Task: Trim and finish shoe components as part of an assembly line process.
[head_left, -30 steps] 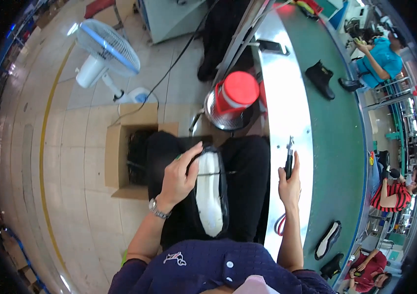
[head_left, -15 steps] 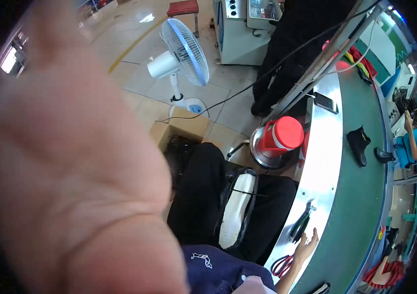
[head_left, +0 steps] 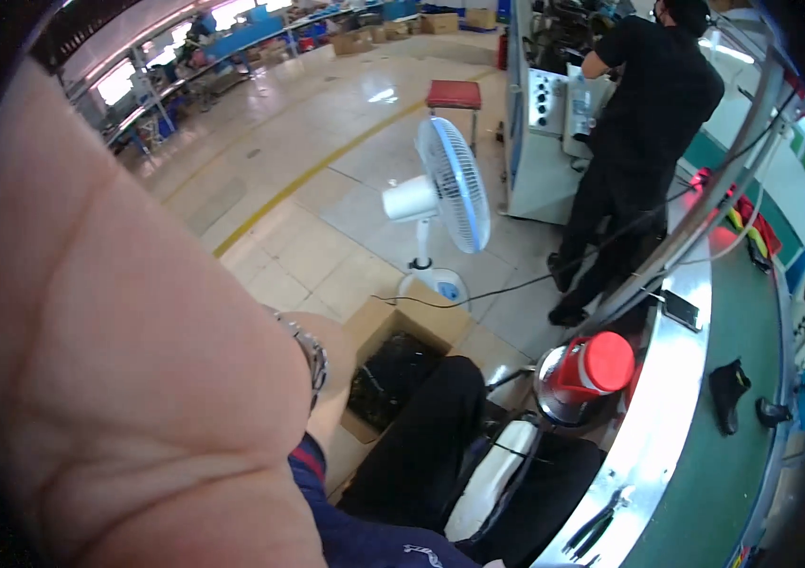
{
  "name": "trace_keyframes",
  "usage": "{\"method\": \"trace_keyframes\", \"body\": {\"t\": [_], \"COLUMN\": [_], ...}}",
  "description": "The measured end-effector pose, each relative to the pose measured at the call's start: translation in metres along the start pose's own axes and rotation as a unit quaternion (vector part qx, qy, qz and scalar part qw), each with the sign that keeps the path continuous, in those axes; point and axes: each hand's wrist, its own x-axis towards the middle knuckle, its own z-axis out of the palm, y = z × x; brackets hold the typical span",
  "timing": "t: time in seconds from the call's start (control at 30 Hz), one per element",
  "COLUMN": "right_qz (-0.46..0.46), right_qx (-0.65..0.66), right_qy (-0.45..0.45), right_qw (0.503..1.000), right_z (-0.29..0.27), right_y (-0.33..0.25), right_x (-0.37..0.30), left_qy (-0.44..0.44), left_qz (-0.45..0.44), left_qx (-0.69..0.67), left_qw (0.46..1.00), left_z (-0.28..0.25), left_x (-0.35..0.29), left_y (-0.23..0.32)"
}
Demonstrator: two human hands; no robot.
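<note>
My left hand fills the left side, raised very close to the camera with its palm showing. Its fingers are out of sight, so their pose cannot be told. A metal-banded watch sits on that wrist. My right hand is not in view. Across my lap lies a black shoe or boot with a long white underside, a thin dark cord crossing it. Dark-handled pliers rest on the shiny metal bench edge to the right.
An open cardboard box holding black bags stands by my legs, before a white-blue fan. A red jug sits on a stool. The green belt carries black ankle boots. A phone and a co-worker are beyond.
The view has tilted up and left, so lap, bench and fan sit lower and farther right. My right hand, near the pliers before, has left the picture. My left hand stays close to the camera.
</note>
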Motion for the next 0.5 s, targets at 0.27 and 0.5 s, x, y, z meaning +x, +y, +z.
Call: {"method": "trace_keyframes", "body": {"t": [0.27, 0.5], "right_qz": [-0.022, -0.078], "right_qx": [-0.309, -0.202], "right_qy": [-0.052, -0.053], "right_qw": [0.95, 0.975], "right_z": [-0.048, -0.013], "right_y": [-0.101, -0.08], "right_x": [-0.021, -0.013], "left_qy": [0.055, -0.15], "left_qz": [0.057, -0.212], "left_qx": [0.099, 0.081], "left_qw": [0.992, 0.962], "left_z": [-0.01, 0.016], "left_x": [0.03, -0.046], "left_y": [0.034, -0.053]}}
